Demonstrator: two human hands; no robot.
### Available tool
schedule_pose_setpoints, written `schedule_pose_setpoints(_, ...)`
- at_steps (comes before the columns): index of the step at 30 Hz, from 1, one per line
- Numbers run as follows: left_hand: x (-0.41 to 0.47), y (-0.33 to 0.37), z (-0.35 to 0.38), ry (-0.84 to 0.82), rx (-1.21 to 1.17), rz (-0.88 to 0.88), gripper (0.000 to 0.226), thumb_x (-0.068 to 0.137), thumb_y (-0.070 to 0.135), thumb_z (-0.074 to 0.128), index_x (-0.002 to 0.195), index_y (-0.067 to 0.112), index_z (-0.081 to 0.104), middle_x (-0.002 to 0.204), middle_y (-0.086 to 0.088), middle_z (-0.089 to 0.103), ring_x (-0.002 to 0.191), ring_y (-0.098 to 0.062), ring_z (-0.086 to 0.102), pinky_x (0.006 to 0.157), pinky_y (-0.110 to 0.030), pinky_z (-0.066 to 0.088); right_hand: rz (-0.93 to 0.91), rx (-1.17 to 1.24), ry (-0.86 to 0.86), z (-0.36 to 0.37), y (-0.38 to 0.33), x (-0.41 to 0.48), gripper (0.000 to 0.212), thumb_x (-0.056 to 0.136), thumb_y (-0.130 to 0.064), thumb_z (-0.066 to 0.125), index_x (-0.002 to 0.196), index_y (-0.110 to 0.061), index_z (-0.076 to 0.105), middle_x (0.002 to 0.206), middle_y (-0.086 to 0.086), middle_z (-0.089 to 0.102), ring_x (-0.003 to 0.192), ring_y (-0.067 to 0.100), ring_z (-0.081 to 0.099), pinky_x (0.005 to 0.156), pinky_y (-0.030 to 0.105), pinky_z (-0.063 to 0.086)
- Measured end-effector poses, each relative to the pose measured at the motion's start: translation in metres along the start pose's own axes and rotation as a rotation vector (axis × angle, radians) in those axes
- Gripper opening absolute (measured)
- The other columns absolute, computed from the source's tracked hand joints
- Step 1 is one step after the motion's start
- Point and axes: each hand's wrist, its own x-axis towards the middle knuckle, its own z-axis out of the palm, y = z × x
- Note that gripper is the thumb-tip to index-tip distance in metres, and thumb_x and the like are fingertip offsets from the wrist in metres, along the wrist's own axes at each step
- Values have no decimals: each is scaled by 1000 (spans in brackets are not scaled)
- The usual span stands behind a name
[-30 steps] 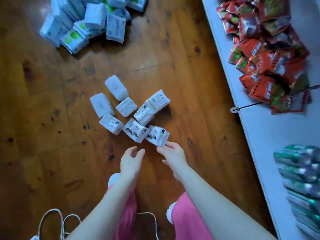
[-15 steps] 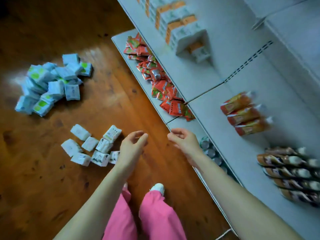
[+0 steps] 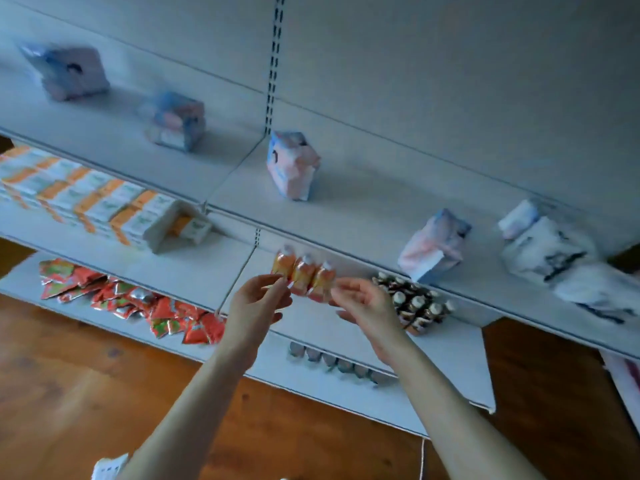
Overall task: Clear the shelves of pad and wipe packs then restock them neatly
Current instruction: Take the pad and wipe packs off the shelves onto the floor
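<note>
Several pink-and-blue pad packs stand spaced along the top white shelf (image 3: pixel 346 216): one at far left (image 3: pixel 71 72), one further right (image 3: pixel 176 121), one in the middle (image 3: pixel 292 168), one at right (image 3: pixel 434 245). White wipe packs (image 3: pixel 550 251) lie piled at the far right of that shelf. My left hand (image 3: pixel 256 299) and my right hand (image 3: pixel 363 306) are raised in front of the shelf below, both with fingers apart and holding nothing. They are below and in front of the middle pad pack.
The shelf below carries orange-and-white boxes (image 3: pixel 97 199), three orange pouches (image 3: pixel 304 275) and dark small bottles (image 3: pixel 415 303). The lowest shelf holds red foil sachets (image 3: pixel 138 303) and green cans (image 3: pixel 332 362). Wooden floor (image 3: pixel 86 393) lies in front; a white pack (image 3: pixel 107 467) shows at the bottom edge.
My view has swung up from the floor piles to the shelves. Both empty hands have risen from near the floor packs to shelf height.
</note>
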Motion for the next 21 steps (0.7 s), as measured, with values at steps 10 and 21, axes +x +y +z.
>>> schedule_pose_setpoints(10,-21,53,124,-362,133,115,11,93,15,55,86,21,62,85,-7,70,81,-21,67,78,-36,51,-86,1,515,-164,-26,-41,12,84,-11,67,94,-13,61,95,11,65,85,18,60,78,27,47)
schedule_pose_setpoints(21,-28,46,300,-544,225,204,10,94,15,54,89,20,61,85,-5,68,76,-14,66,71,-28,49,-18,-875,625,-384,-8,-18,81,78,-40,72,141,-6,35,145,10,39,132,25,38,106,36,33)
